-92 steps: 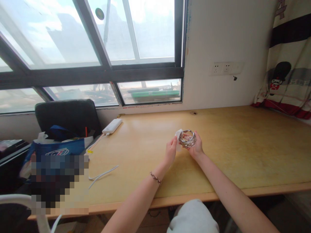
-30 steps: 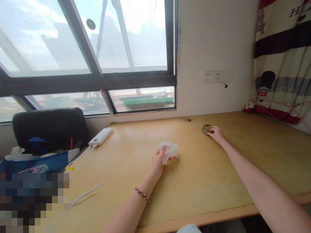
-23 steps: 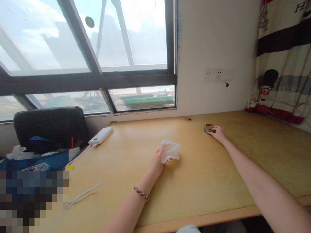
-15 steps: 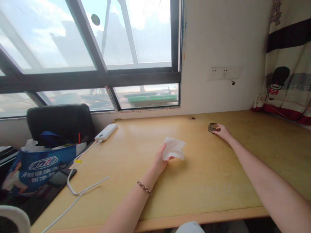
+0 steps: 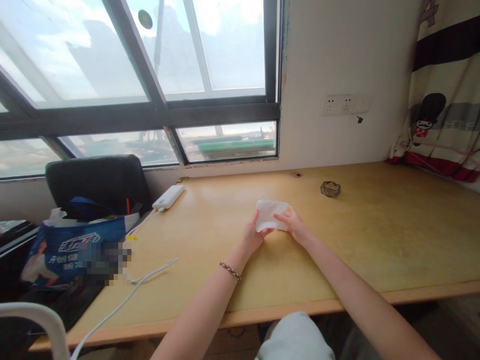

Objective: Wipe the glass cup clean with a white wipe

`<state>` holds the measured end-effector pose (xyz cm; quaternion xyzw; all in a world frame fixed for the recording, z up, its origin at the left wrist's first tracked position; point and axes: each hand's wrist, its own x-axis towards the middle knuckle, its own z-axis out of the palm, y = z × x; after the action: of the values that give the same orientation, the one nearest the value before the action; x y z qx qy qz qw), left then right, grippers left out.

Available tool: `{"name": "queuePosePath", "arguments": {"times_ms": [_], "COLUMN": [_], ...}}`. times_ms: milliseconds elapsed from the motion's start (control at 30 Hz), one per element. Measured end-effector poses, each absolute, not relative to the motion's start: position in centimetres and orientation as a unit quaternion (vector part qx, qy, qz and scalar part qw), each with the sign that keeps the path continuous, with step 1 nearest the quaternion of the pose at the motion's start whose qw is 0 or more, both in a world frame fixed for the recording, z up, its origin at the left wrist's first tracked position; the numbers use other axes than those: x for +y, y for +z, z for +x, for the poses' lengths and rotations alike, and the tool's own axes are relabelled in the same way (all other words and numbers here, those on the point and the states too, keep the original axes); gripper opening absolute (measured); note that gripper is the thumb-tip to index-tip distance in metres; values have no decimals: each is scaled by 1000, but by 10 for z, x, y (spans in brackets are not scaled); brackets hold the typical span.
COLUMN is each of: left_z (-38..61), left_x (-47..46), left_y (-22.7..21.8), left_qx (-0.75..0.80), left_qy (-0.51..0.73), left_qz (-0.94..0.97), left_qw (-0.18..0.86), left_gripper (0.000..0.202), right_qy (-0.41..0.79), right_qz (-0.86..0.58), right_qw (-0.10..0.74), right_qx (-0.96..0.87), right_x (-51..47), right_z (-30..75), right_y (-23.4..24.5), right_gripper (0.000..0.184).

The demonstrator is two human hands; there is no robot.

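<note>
A white tissue (image 5: 269, 212) is held between my two hands over the middle of the wooden table. My left hand (image 5: 255, 236) grips its left side, thumb in front and fingers behind and below. On the right side, my right hand (image 5: 294, 224) pinches the tissue, thumb across its front. A braided bracelet (image 5: 230, 271) circles my left wrist. Farther back to the right, a dark patterned ring-shaped dish (image 5: 330, 189), perhaps a glass ashtray, stands on the table (image 5: 375, 235) with no hand on it.
A white power bank (image 5: 168, 197) with a white cable (image 5: 155, 270) lies along the table's left side. Beyond that edge, a blue bag (image 5: 71, 250) rests before a black chair (image 5: 95, 182). Wall sockets (image 5: 339, 104) and a curtain (image 5: 442, 90) are at the right.
My right hand has let go of the dark dish, moved left and taken hold of the tissue's right side. The tissue is now spread flatter between both hands.
</note>
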<state>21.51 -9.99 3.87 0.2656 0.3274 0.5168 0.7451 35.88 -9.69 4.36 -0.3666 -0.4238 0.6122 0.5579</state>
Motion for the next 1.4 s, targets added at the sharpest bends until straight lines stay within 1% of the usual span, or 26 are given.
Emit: {"name": "queuePosePath", "arguments": {"times_ms": [33,133,233,333,500,633,733,900,967,1067,1100,1200,1300,1400], "left_z": [215,216,216,216,215,216,219,226,229,233,234,235,233,231], "left_x": [-100,-100,-99,-99,-98,-97,-98,-101,-105,-113,-115,-117,-114,-109], "left_y": [38,37,37,39,42,39,36,36,38,41,41,41,38,35], "left_qx": [325,337,352,352,338,328,342,351,331,290,278,273,293,299], "left_qy": [517,520,517,522,568,572,563,537,516,492,485,474,476,477], "left_qz": [266,253,242,225,248,290,306,332,351,400,417,433,401,370], "left_qw": [746,743,742,743,708,693,688,691,708,717,717,716,726,739], "left_gripper": [40,39,37,34,34,32,36,39,46,61,63,57,50,38], "right_qy": [625,661,678,661,605,582,590,604,598,597,598,604,612,620], "right_qz": [-347,-307,-307,-327,-386,-388,-359,-328,-327,-326,-326,-327,-328,-326], "right_qw": [555,548,532,531,565,627,650,659,658,645,641,631,616,603], "right_qx": [-426,-411,-404,-418,-407,-344,-316,-308,-319,-348,-354,-361,-373,-381], "right_x": [-100,-100,-96,-95,-91,-84,-82,-82,-82,-84,-84,-88,-92,-96], "right_z": [357,365,375,377,378,382,384,383,382,381,380,379,377,375], "right_y": [43,42,38,33,25,22,22,25,25,27,27,30,33,37], "right_gripper": [56,39,35,33,30,24,23,25,24,22,21,19,18,23]}}
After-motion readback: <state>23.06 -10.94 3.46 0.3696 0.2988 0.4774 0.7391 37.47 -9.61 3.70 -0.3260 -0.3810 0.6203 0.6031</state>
